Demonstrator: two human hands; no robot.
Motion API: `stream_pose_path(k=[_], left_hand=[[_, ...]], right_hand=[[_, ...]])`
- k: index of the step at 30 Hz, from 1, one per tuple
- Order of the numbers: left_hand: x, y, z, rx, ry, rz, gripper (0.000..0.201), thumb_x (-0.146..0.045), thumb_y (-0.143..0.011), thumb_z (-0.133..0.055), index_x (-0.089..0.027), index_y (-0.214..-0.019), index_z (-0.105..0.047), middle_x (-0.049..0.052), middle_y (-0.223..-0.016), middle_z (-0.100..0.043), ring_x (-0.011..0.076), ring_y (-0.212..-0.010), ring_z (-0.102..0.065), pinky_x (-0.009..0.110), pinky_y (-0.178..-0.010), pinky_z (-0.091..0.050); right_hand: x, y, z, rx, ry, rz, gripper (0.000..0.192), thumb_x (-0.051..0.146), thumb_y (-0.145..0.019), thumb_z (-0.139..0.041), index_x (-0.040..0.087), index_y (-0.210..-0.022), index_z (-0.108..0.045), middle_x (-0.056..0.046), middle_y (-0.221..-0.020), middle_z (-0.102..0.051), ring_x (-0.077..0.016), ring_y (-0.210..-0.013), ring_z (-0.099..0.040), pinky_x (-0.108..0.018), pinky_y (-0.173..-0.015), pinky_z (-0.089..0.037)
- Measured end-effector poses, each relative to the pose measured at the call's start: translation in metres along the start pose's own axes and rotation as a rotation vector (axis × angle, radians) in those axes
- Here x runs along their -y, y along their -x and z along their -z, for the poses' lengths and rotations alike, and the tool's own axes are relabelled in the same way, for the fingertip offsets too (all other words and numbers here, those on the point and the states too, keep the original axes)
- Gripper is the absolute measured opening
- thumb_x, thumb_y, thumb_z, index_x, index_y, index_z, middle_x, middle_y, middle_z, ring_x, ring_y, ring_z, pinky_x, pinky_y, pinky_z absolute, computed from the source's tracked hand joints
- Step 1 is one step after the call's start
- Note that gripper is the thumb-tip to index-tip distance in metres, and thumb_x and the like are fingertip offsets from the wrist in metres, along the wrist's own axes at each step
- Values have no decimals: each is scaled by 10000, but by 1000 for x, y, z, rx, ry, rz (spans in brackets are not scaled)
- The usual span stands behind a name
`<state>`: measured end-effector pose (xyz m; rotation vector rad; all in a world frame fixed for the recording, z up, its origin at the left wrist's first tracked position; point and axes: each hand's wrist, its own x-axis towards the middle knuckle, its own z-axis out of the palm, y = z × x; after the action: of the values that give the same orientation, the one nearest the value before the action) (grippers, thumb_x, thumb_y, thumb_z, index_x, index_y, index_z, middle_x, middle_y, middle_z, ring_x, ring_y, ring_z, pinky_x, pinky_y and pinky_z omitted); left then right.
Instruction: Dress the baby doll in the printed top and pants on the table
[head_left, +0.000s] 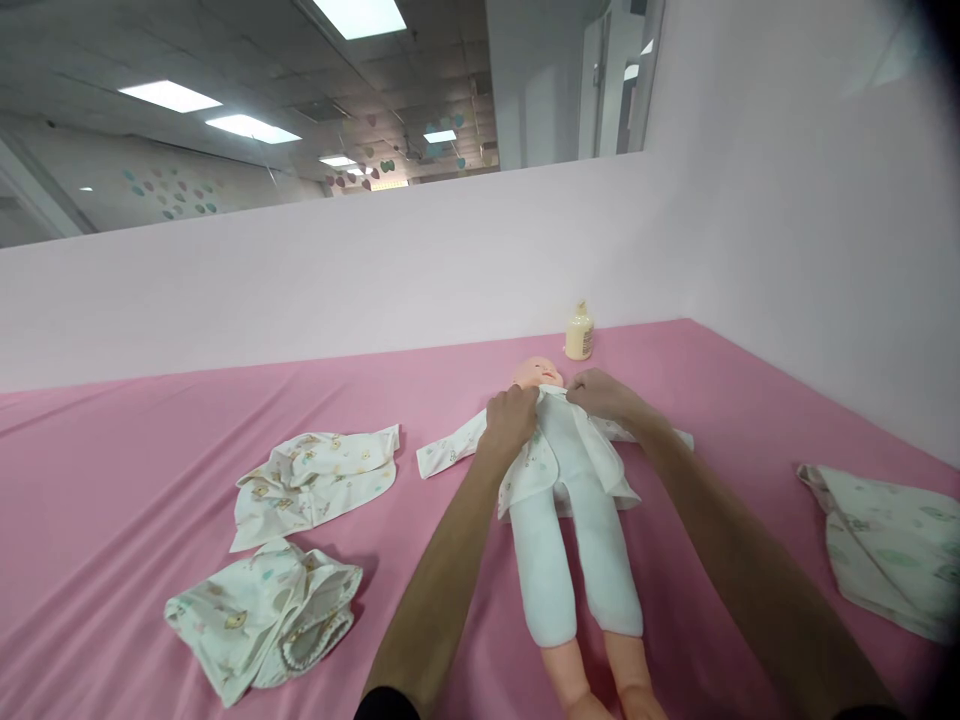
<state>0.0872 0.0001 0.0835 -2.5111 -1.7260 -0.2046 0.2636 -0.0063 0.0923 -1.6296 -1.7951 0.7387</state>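
Left hand (512,415) and right hand (600,394) seemingly tight on doll's (541,570) jacket (537,465)

Legible text: none. The pump bottle (579,340), located at 1 o'clock as seen from the camera wearer, carries a small block of dark print (587,341) toward the 3 o'clock side of its body. Characters are too small and blurred to resolve at this resolution; wording, brand name and any numerals on it cannot be determined.
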Motion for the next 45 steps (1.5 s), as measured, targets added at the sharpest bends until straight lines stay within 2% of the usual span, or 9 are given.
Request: stream_pose_path(k=[6,10,14,19,29,32,36,41,45], left_hand=[[9,-10,-11,-132,60,29,282,-142,-969,-331,-160,-1107,-576,115,-1036,-646,227,-931,-600,294,-759,-383],[11,-13,-11,-168,142,22,296,-195,-1001,-305,-159,-973,-597,116,-967,-662,224,-888,-601,295,-725,-363],[8,-15,-13,-181,168,-2,334,-279,-1019,-305,-174,-910,-603,103,-914,-667,220,-834,-601,300,-680,-348],[-4,-14,-19,-243,153,-40,314,-293,-1017,-320,-168,-953,-601,100,-939,-668,220,-834,-609,307,-669,-344],[-11,-9,-23,-275,200,-92,266,-248,-1003,-342,-172,-967,-595,94,-980,-661,228,-879,-607,312,-696,-360],[-11,-9,-24,-277,218,-96,256,-226,-996,-348,-170,-943,-591,102,-973,-660,234,-889,-604,314,-700,-358],[-13,-9,-24,-280,249,-67,235,-210,-988,-361,-172,-940,-588,97,-969,-663,241,-898,-611,311,-694,-352],[-15,-11,-26,-279,251,-20,231,-183,-970,-368,-173,-938,-596,102,-973,-671,241,-889,-620,313,-683,-353],[-14,-12,-28,-286,284,19,219,-145,-932,-381,-175,-889,-594,111,-943,-675,220,-839,-611,305,-658,-335]], right_hand=[[8,5,2,-46,-2,13,253,128,-639,-463,219,-606,-229,45,-598,-212,-87,-543,-187,-274,-488,-128],[8,4,3,-97,15,10,206,140,-651,-444,216,-602,-259,42,-600,-234,-91,-550,-202,-277,-498,-145],[1,-1,6,-64,42,-51,266,152,-635,-460,223,-605,-205,48,-584,-186,-86,-541,-168,-283,-503,-119],[0,2,8,16,-50,-53,289,175,-635,-489,228,-618,-206,54,-592,-161,-83,-537,-147,-274,-482,-114],[10,1,-7,-124,-161,85,208,186,-688,-447,212,-598,-261,45,-602,-211,-85,-556,-204,-257,-485,-148],[14,3,-8,-150,-135,89,226,179,-712,-450,208,-587,-264,46,-596,-232,-87,-565,-218,-260,-506,-163],[19,7,-6,-96,-65,122,244,164,-764,-438,200,-572,-292,41,-600,-271,-93,-572,-257,-266,-534,-188],[21,9,-5,-12,150,211,308,174,-824,-454,198,-555,-305,30,-595,-327,-111,-579,-291,-275,-558,-212],[23,9,-6,-32,290,279,309,169,-842,-472,195,-554,-365,-7,-646,-439,-139,-644,-382,-272,-600,-275]])
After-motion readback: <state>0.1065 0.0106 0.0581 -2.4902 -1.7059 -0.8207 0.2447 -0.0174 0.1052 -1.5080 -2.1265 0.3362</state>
